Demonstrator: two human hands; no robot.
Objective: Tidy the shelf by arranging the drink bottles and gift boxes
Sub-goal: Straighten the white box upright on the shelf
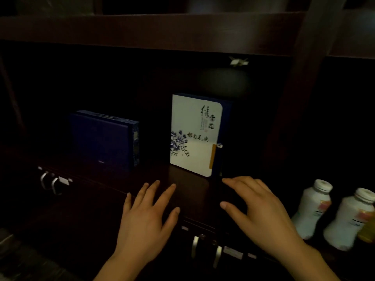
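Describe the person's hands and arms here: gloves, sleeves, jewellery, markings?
Left hand and right hand are both bare, with no gloves and no rings visible. The left forearm and right forearm are uncovered to the frame edge, with no sleeve, watch or bracelet in view. The nails look short and unpainted, but the light is too dim to show finer marks.

A yellow bottle (367,232) is cut off at the right edge, and the back of the shelf (192,191) is lost in darkness.
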